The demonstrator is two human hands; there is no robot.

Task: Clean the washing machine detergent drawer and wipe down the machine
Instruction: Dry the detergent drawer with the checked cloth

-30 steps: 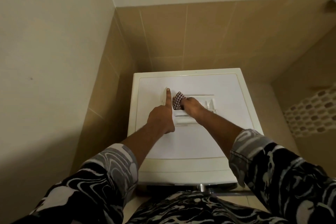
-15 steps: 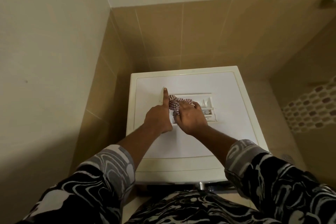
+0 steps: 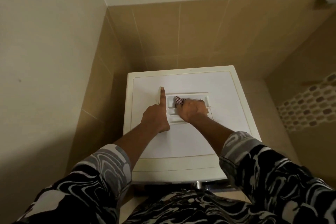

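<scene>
A white washing machine [image 3: 190,142] stands in a tiled corner, seen from above. Its detergent drawer [image 3: 171,112] lies open in the top, with pale compartments showing. A thin white lid [image 3: 158,96] stands upright along the drawer's left edge. My left hand [image 3: 156,118] presses its straight index finger against that lid, and its other fingers are curled. My right hand [image 3: 192,111] grips a red-and-white checked cloth [image 3: 179,101] and holds it down inside the drawer's far compartment. The hand hides the drawer's right part.
Beige tiled walls close in behind and to the left of the machine. A mosaic tile band [image 3: 309,103] runs along the right wall. A metal fitting [image 3: 198,184] shows below the machine's front edge. My patterned sleeves fill the bottom of the view.
My right hand has shifted with the cloth inside the drawer, first nearer to me, then back and to the right. My left index finger has stayed on the lid.
</scene>
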